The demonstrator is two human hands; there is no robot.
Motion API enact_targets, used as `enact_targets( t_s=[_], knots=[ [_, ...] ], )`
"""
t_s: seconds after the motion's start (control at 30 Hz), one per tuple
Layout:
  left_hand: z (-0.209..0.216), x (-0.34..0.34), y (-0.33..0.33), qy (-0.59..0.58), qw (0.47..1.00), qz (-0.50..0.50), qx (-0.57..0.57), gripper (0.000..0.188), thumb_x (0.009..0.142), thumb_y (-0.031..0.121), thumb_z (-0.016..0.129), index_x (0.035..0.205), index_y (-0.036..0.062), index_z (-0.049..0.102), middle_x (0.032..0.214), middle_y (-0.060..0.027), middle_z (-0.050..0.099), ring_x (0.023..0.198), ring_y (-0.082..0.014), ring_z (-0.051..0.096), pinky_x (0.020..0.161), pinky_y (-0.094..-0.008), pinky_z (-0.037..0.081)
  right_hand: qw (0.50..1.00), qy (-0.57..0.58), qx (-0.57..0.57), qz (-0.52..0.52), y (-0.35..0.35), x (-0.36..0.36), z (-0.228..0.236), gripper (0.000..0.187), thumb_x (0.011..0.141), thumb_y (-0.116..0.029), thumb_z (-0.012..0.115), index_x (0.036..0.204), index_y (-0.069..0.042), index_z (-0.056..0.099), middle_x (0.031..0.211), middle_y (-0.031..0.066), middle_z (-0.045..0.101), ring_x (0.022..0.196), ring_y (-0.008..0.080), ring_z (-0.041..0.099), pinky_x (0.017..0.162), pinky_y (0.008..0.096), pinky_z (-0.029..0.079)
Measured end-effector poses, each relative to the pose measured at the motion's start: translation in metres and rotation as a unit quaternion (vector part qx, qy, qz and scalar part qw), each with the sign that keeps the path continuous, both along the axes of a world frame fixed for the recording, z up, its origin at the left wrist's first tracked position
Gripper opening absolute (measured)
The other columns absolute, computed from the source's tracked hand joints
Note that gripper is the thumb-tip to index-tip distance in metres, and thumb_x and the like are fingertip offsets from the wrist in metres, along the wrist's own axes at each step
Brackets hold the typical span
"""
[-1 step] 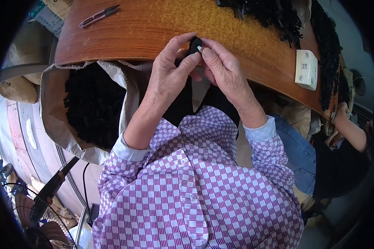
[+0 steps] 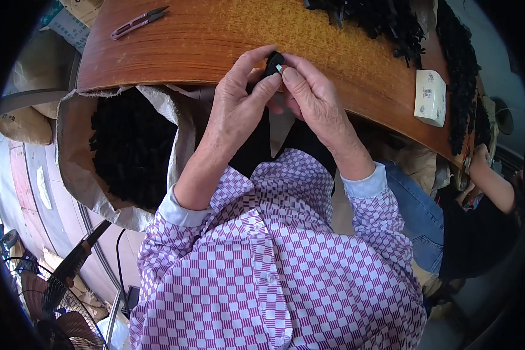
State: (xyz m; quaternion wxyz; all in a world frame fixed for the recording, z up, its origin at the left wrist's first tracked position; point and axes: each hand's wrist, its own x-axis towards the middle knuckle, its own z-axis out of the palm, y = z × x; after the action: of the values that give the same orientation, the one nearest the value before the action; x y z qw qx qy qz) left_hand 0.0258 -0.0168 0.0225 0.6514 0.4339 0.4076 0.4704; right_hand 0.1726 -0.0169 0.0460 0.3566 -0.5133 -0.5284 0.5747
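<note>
Both hands meet just over the table's near edge, around a small black piece (image 2: 274, 60) with a shiny pale spot on its side. Its exact kind does not show. My left hand (image 2: 239, 96) is closed on it, with the index finger over its top and the thumb along its lower side. My right hand (image 2: 321, 99) pinches at the pale spot, thumb in front and fingers behind. The fingers hide part of the piece. Farther off at the left, a pair of thread snips (image 2: 139, 23) lies on the wooden table (image 2: 186, 52).
Left of my arms stands an open white sack (image 2: 184, 131) with many black pieces (image 2: 134, 151) inside. More black pieces (image 2: 385, 23) are heaped at the far right, near a white box (image 2: 430, 99). A fan (image 2: 61, 303) is at lower left. Another person's arm (image 2: 491, 178) reaches in at right.
</note>
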Motion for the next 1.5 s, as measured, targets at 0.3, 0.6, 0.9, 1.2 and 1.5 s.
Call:
enact_targets(
  t_s=[0.3,0.6,0.9,1.2,1.5],
  knots=[
    [-0.007,0.006,-0.001,0.08,0.994,0.013,0.078,0.039,0.094,0.01,0.054,0.133,0.0106,0.048,0.079,-0.0007,0.061,0.062,-0.0039,0.056,0.048,-0.0147,0.039,1.0,-0.007,0.026,-0.002,0.0,0.0,-0.009,0.034,0.098,-0.025,0.048,0.121,0.0,0.05,0.073,-0.0001,0.052,0.064,0.0057,0.049,0.055,0.0209,0.042],
    [-0.015,0.021,-0.003,0.24,0.951,0.069,0.182,0.039,0.089,-0.004,0.052,0.127,0.006,0.054,0.086,-0.0001,0.06,0.062,-0.0038,0.052,0.055,-0.0182,0.047,1.0,-0.009,0.026,0.0,0.002,0.007,-0.017,0.029,0.098,-0.02,0.047,0.121,-0.002,0.051,0.073,-0.005,0.048,0.059,0.0025,0.043,0.051,0.0168,0.036],
    [-0.002,0.029,0.001,0.182,0.972,0.027,0.144,0.034,0.094,0.005,0.049,0.128,0.0063,0.045,0.092,-0.0078,0.066,0.061,-0.0067,0.058,0.049,-0.0177,0.044,0.997,0.018,0.071,-0.003,0.005,0.033,-0.02,0.032,0.097,-0.025,0.05,0.121,-0.004,0.051,0.083,-0.0028,0.056,0.068,0.0027,0.049,0.058,0.0178,0.041],
    [0.012,0.017,0.001,-0.17,0.977,0.025,-0.124,0.021,0.099,0.018,0.042,0.118,0.0084,0.043,0.101,-0.0168,0.065,0.063,-0.0153,0.061,0.048,-0.0194,0.042,0.995,0.092,0.02,-0.035,-0.004,0.036,-0.026,0.02,0.092,-0.015,0.059,0.105,-0.001,0.052,0.096,0.0056,0.06,0.088,0.0115,0.062,0.079,0.0254,0.054],
    [0.008,0.008,0.001,-0.302,0.925,0.026,-0.229,0.018,0.095,0.016,0.05,0.112,0.0079,0.05,0.093,-0.0091,0.063,0.067,-0.0147,0.059,0.047,-0.0193,0.041,0.987,0.149,0.045,-0.025,-0.007,0.03,-0.022,0.015,0.09,-0.018,0.062,0.099,-0.008,0.058,0.082,-0.0045,0.059,0.062,-0.0013,0.05,0.046,0.0121,0.032]
  ],
)
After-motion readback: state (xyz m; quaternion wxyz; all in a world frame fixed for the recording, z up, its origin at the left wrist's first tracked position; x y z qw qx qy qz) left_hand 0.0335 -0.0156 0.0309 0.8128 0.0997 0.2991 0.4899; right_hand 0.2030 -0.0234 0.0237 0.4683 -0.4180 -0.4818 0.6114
